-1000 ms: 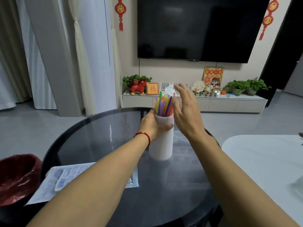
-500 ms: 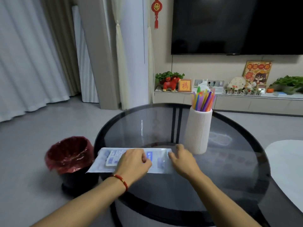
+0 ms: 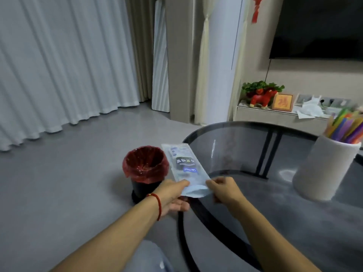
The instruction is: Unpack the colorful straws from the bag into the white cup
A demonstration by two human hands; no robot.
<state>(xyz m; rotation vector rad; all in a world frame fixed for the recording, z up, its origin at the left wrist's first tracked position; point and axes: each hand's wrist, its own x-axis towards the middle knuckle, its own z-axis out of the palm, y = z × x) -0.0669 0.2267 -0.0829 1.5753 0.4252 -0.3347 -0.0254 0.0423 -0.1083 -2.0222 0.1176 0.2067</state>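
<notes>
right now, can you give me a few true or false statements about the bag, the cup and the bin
1. Both hands hold the bag. True: the left hand and right hand pinch its near end.
2. The straws lie loose on the table. False: they stand in the white cup.
3. The bin has a red liner. True.
4. The bag is inside the bin. False: it is held in the air, beside the bin and over the table's edge.
5. The white cup lies tipped over. False: it stands upright on the table.
</notes>
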